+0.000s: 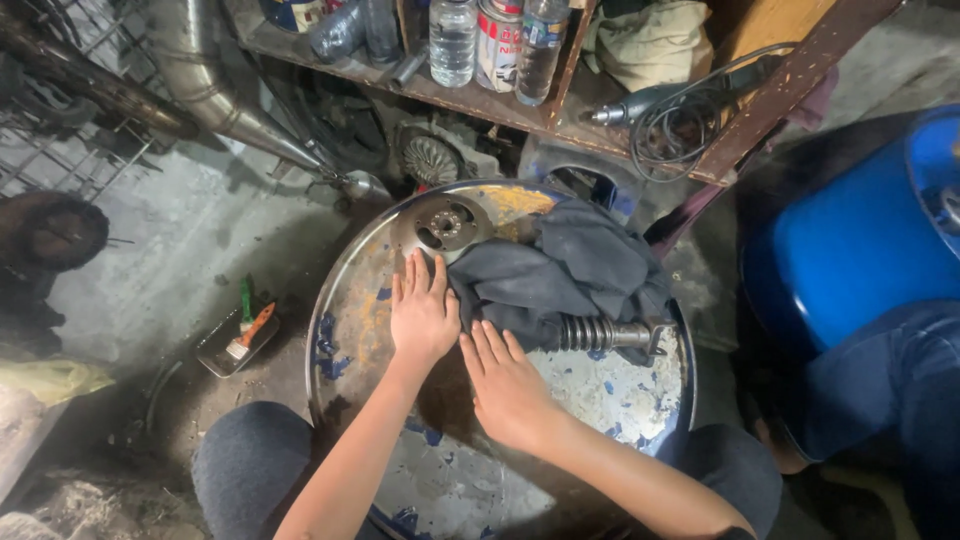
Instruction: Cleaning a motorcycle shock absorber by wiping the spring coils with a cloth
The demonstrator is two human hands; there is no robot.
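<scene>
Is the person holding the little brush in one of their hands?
No, the brush lies in a small tray on the floor, while both hands, left hand and right hand, rest flat on the drum top.

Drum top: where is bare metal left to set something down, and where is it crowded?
On the drum top, the near-right patch is bare, bordered by the right hand, the spring part and the rim. A bare strip runs along the left rim beside the left hand. The far half is crowded: grey cloth and round bung fitting.
</scene>
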